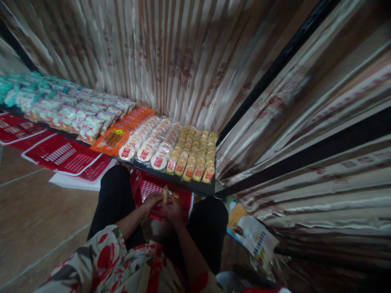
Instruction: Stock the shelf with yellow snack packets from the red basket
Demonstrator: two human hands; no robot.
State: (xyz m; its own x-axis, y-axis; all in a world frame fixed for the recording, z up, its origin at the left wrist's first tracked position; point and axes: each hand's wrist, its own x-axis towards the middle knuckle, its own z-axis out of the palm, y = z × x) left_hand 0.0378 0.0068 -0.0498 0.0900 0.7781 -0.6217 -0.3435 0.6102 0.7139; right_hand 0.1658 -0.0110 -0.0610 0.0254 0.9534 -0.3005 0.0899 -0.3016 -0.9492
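Observation:
Between my knees, both hands meet over a red plastic basket. My left hand and my right hand pinch a small yellow wrapped snack held upright between them. More yellow packets seem to lie in the basket just behind my right fingers, partly hidden. Just beyond, rows of similar yellow wrapped snacks fill the right end of a black shelf. Left of them stand rows of round white wrapped crackers.
An orange snack bag and many white packets line the shelf farther left, then teal packets. Red baskets sit below it. A striped curtain hangs behind. Black poles cross at right, above a printed bag.

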